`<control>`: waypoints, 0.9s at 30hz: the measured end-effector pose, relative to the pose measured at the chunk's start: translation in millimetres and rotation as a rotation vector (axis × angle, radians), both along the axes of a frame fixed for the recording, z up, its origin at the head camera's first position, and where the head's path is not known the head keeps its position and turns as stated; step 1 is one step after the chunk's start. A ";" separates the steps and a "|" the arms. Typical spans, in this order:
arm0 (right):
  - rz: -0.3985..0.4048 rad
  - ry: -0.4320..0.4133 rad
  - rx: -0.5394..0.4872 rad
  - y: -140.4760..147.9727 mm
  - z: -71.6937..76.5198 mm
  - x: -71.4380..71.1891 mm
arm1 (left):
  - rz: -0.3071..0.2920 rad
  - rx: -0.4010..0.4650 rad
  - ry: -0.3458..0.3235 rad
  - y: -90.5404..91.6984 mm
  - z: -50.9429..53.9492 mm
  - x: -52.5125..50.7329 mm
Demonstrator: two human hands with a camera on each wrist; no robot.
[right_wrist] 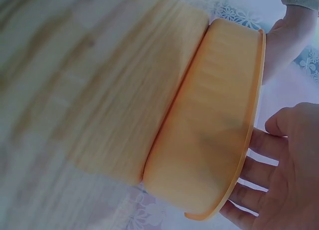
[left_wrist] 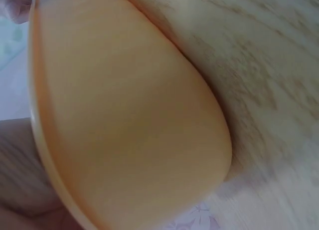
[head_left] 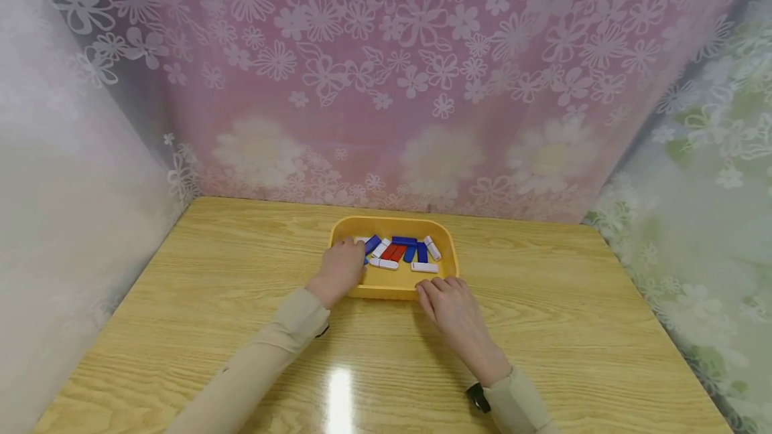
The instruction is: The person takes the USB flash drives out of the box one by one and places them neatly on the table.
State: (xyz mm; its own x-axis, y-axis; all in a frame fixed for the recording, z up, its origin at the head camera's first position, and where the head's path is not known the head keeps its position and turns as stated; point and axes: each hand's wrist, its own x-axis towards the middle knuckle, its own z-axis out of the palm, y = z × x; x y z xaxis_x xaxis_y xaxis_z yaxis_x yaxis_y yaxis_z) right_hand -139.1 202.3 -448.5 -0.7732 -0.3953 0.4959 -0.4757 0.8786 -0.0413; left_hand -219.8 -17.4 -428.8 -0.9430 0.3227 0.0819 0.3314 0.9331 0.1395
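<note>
We're seeing the left hand dipping into the left end of a yellow plastic tray on the wooden table; its grip we can't tell. Inside, we're spotting white, red and blue flash-drive-like sticks. Right hand, apart from the left, is resting loose fingers over the tray's near-right rim.

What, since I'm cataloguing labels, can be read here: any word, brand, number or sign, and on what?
No readable words, brands, numbers or signs in any view.
Small red, white and blue pieces: any print is too small to read.
Left sleeve: one small dark mark, too small to make out.
Yellow tray: no lettering visible.
Pink backdrop: flower patterns only.
</note>
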 end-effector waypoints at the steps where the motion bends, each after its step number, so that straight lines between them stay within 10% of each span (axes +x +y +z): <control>1: -0.001 -0.003 0.001 -0.1 0.2 0.1 | 0.003 -0.006 0.010 0.8 -0.7 -0.3; 8: -0.011 -0.019 -0.005 -0.5 0.8 0.7 | 0.015 -0.052 0.078 5.8 -3.3 -2.9; 27: -0.022 -0.048 -0.009 -2.2 4.1 2.2 | -0.056 -0.065 -0.006 6.3 -2.8 -11.0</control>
